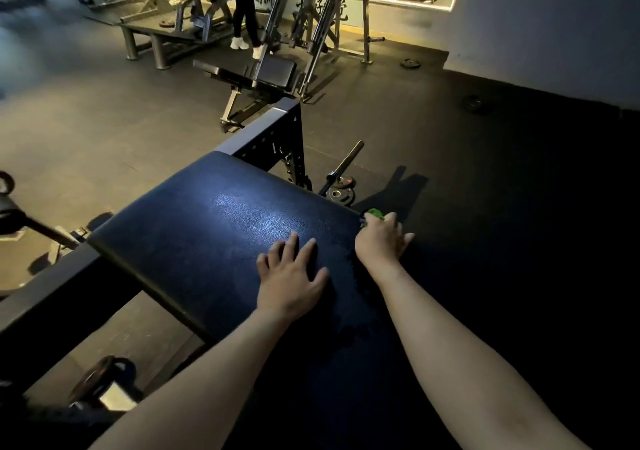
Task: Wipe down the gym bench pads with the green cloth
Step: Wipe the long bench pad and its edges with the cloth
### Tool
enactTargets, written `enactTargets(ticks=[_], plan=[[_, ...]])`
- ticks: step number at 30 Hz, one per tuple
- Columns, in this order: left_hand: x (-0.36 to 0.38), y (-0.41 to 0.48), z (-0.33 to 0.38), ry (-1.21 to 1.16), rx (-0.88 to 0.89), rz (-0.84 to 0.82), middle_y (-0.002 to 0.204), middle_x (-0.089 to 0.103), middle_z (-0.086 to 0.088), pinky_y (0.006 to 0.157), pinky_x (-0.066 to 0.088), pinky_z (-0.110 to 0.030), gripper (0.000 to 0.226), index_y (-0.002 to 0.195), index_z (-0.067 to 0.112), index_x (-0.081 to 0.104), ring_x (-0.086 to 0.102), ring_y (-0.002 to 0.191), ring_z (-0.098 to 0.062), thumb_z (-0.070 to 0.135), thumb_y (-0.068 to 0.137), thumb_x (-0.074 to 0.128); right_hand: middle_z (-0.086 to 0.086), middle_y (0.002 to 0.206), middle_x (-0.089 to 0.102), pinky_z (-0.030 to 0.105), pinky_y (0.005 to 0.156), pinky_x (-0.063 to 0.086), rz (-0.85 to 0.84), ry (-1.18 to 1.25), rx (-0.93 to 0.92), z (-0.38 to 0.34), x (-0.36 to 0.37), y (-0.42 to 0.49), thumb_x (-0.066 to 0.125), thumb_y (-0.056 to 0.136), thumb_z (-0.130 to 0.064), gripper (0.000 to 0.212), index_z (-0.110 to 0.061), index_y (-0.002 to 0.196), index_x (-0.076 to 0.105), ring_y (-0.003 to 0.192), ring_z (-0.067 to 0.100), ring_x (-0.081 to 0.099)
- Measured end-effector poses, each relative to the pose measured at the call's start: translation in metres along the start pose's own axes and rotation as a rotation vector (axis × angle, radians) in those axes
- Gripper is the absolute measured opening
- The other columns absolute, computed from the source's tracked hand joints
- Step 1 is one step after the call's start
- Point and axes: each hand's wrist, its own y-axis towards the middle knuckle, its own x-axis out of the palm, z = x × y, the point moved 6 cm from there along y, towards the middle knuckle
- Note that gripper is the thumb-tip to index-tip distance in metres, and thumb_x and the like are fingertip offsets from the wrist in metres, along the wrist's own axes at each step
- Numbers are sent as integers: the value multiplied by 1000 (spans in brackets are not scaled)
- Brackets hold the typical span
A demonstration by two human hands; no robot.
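A dark blue leather bench pad (214,228) fills the middle of the view, with a bright sheen near its centre. My left hand (292,276) lies flat on the pad with fingers spread. My right hand (381,240) is at the pad's right edge and grips the green cloth (375,214). Only a small green bunch of the cloth shows beyond the fingers, pressed against the pad's side.
The pad sits on a dark steel frame (266,127) with adjustment holes. A barbell (343,165) and weight plates (341,193) lie on the floor just behind. Another bench (273,72) and machines stand farther back, where a person (244,6) stands. A plate (93,377) is low left.
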Motion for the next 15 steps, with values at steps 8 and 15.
enactTargets(ticks=[8,15], plan=[[0,2,-1,15,15,53,163,23,5,116,10,-47,80,149,38,32,13,146,-22,72,78,22,4,133,45,45,101,26,-176,-37,-500,-82,27,-23,49,95,-29,46,-38,140,52,122,28,40],[2,1,-1,10,12,50,163,22,7,117,7,-46,77,150,39,32,12,146,-20,72,82,28,5,125,49,45,100,28,-61,-51,-219,8,-2,27,46,91,-19,49,-37,135,57,115,28,49]])
